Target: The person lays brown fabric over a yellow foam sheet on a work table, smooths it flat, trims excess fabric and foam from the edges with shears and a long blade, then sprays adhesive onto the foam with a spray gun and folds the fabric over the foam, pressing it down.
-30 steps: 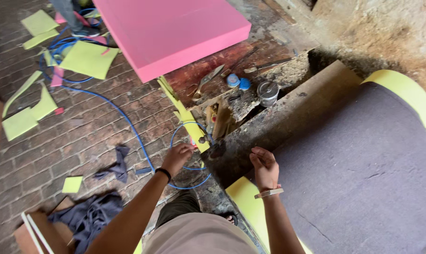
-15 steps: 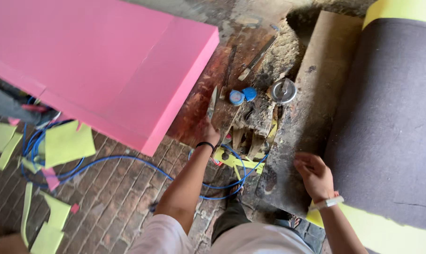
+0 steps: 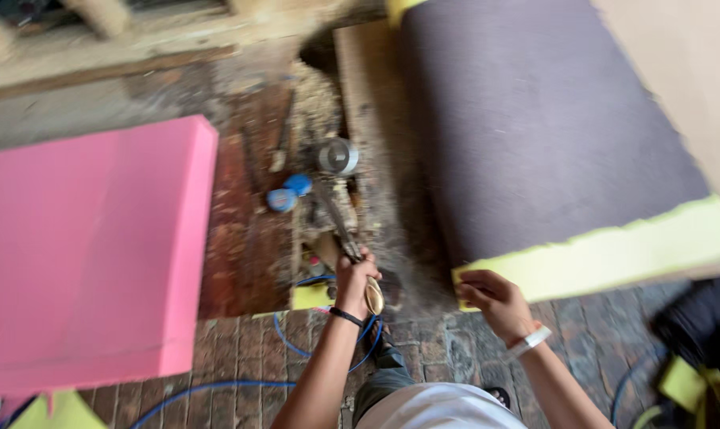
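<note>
The left hand [image 3: 354,278] has now gripped the scissors [image 3: 345,230].

The brush [image 3: 352,242] is a long, dark, worn tool with a wooden handle, its pale rounded end showing below the left hand [image 3: 353,280] that grips it. It slants up and to the left over the dusty bench [image 3: 249,246]. The foam [image 3: 614,253], a yellow slab edge under dark fabric, lies flat; the right hand [image 3: 491,300] touches its near corner.
</note>
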`<action>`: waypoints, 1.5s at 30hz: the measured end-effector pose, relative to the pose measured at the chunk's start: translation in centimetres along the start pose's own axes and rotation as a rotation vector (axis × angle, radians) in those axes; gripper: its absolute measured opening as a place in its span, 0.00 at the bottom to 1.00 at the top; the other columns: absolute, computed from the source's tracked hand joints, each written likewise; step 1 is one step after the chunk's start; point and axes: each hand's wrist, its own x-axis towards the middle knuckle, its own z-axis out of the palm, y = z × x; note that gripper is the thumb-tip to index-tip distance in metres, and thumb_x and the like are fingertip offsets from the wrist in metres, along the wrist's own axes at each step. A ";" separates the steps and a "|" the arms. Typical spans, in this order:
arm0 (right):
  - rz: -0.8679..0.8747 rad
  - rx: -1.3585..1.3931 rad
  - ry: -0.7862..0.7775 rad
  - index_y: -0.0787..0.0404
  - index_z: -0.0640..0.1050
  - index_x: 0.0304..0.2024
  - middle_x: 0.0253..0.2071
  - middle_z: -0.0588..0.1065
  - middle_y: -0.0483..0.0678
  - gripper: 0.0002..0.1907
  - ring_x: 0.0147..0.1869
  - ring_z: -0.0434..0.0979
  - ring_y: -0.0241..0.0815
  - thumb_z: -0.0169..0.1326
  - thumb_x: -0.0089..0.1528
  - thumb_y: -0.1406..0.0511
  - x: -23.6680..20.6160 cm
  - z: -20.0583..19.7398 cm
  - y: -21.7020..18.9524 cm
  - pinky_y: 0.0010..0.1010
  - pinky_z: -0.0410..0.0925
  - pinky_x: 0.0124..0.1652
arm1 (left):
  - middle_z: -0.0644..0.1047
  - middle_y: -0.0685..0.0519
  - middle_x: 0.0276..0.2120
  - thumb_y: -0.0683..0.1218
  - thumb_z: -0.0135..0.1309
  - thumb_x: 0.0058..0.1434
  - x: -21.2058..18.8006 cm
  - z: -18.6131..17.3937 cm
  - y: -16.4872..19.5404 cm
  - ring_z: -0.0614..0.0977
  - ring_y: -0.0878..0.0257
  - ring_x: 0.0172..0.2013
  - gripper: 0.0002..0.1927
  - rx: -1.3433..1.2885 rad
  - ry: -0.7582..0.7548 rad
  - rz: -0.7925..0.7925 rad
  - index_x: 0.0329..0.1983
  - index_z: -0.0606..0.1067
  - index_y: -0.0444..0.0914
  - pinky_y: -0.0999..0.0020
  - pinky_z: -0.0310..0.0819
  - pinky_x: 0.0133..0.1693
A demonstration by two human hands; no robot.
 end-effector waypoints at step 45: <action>0.142 0.386 0.611 0.64 0.78 0.27 0.19 0.71 0.41 0.22 0.20 0.69 0.31 0.68 0.53 0.52 -14.7 -74.2 11.9 0.23 0.63 0.20 | 0.74 0.44 0.34 0.43 0.55 0.67 -21.1 80.0 -53.7 0.82 0.56 0.31 0.29 0.339 -1.032 -0.401 0.66 0.57 0.34 0.63 0.82 0.35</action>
